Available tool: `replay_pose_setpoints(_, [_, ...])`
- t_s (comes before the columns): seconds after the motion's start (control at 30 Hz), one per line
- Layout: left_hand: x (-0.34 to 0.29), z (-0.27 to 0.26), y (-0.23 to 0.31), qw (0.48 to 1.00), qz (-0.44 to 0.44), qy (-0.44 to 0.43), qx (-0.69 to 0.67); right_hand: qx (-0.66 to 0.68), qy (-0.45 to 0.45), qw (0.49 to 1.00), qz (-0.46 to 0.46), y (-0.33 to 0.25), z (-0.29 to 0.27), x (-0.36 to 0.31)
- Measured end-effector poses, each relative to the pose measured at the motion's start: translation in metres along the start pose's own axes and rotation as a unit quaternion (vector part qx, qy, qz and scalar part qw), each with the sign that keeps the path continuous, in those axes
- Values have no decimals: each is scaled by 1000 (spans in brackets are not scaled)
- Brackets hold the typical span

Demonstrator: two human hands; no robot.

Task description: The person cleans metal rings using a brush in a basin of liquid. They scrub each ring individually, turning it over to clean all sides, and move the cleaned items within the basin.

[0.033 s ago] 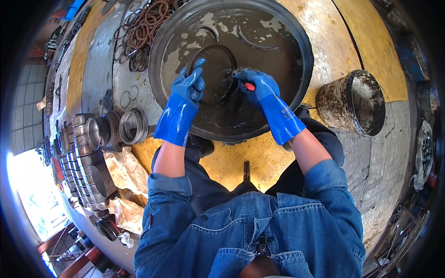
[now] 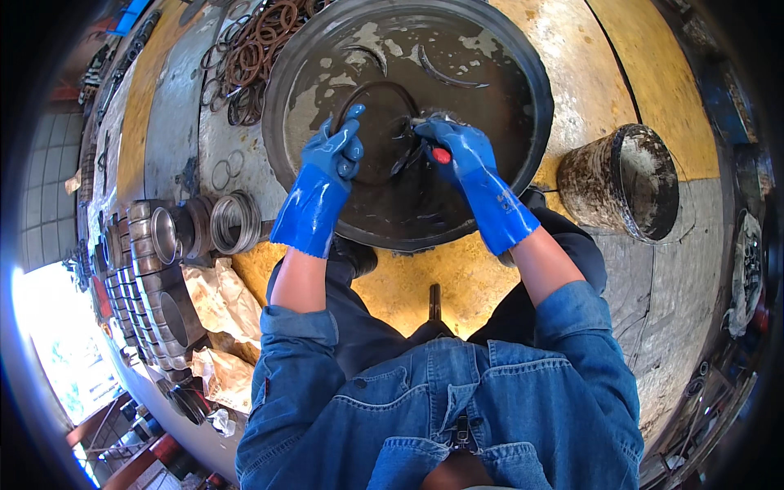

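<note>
Two blue-gloved hands work over a wide round black basin [image 2: 535,106] of murky liquid. The left hand [image 2: 339,151] grips a dark rubber ring [image 2: 367,94]; the right hand [image 2: 453,147] is closed on a red-handled brush [image 2: 441,155]. Steadying the ring firmly likely helps scrubbing.

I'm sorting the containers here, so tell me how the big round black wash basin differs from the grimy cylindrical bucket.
The big round black wash basin is wide and shallow; the grimy cylindrical bucket is narrow and deep. The basin holds murky liquid and dark rings; the bucket's contents can't be made out. Both gloved hands work in the basin; the bucket stands untouched beside it. Both are round and dirty.
</note>
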State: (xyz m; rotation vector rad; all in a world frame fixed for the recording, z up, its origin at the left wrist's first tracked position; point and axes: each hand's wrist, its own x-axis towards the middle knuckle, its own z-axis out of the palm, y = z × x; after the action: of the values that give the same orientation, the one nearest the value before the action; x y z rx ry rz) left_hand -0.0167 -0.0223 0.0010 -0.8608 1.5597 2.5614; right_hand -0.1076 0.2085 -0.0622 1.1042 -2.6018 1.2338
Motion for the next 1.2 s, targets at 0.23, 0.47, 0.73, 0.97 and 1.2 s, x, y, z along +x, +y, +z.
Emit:
replay_pose_setpoints(0.23, [-4, -9, -2, 999, -28, -2, 19, 113, 4, 984, -138, -5, -36, 23])
replay_pose_setpoints(0.47, [1, -9, -3, 998, -5, -49, -30, 291, -139, 936, 140, 28, -14, -1])
replay_pose_setpoints(0.73, [2, -11, -11, 999, 32, -5, -37, 465, -206, 801, 317, -28, -4, -17])
replay_pose_setpoints(0.97, [1, 3, -16, 998, 36, 39, 34, 555, -159, 733, 360, -47, -13, -21])
replay_pose_setpoints(1.2, [-5, 11, -15, 992, 12, 10, 124, 82, -127, 961, 233, -16, 2, -7])
